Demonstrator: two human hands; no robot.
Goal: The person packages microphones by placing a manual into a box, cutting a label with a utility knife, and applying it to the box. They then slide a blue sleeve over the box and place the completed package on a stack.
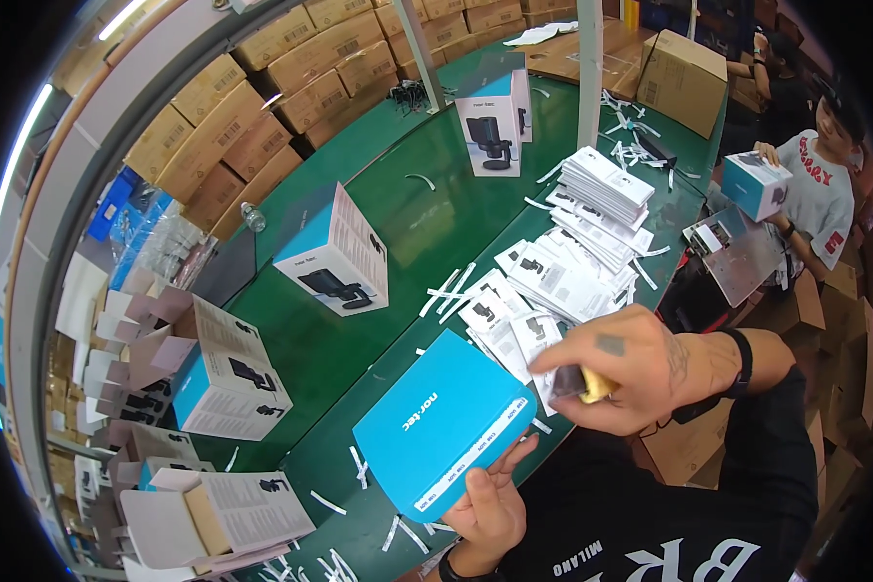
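Observation:
My left hand [491, 504] grips the near edge of a teal-topped product box [436, 417], thumb on top and fingers round the side. A white printed strip [470, 456] runs along that edge of the box. Just right of it, my right hand [630, 369] is closed on a small yellow and dark object [597, 385], blurred and mostly covered by the fingers. Printed leaflets [529, 335] lie under and beyond that hand, with a thicker stack of leaflets [601, 184] farther back.
Boxes picturing a microphone stand on the green table: one in the middle [344, 257], one farther back [490, 126]. Opened boxes [228, 514] crowd the left. White paper strips [446, 291] are scattered about. On the right, a co-worker holds a box [755, 184]. Brown cartons [320, 68] line the back.

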